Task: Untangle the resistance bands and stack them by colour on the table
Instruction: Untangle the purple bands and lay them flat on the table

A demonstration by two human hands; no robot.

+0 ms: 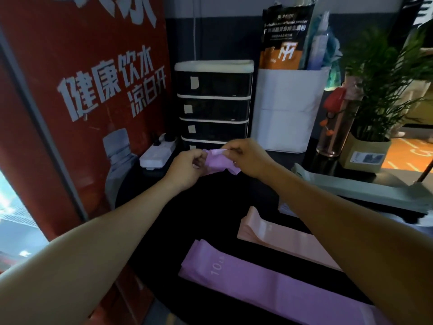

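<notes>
A crumpled purple band (216, 161) hangs in the air above the black table (210, 207), held between both hands. My left hand (187, 166) grips its left side and my right hand (248, 157) pinches its top right edge. Near me on the table lies a flat stack of purple bands (257, 282) marked "10". Behind that lies a flat stack of pink bands (276, 238), partly hidden by my right forearm. A pale grey-green stack of bands (365, 191) lies further right.
A black drawer unit (214, 102) stands at the back, with a white power strip (158, 153) to its left and a white box (288, 109) to its right. A potted plant (372, 118) and a glass bottle (335, 130) stand at the back right. A red machine (82, 102) flanks the left.
</notes>
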